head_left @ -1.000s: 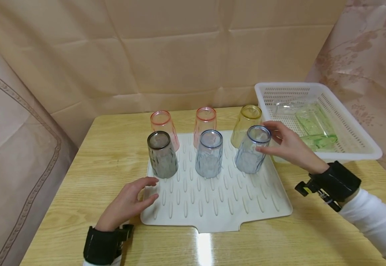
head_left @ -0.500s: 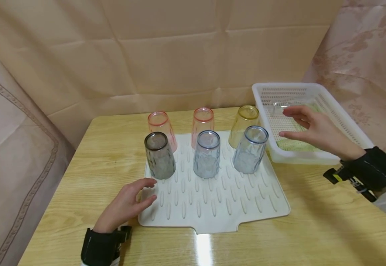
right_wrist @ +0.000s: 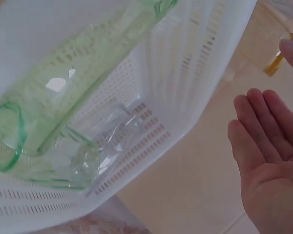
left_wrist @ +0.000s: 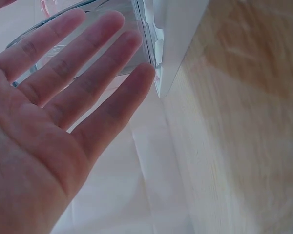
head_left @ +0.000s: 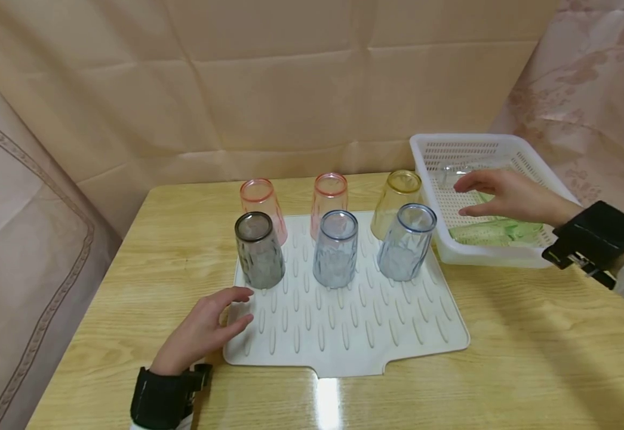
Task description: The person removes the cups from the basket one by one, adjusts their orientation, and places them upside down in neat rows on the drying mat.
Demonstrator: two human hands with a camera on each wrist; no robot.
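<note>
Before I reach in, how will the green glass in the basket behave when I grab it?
The green glass lies on its side in the basket, so it may roll when nudged. Its smooth, shiny wall looks slippery, so the right hand probably needs a full grip. A clear glass lies against it; they could knock together and chip.

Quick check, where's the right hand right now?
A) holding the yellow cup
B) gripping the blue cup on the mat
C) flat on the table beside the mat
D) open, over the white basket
D: the right hand is open with relaxed fingers over the white basket, above the green glass lying inside, and holds nothing; the right wrist view shows an empty palm.
</note>
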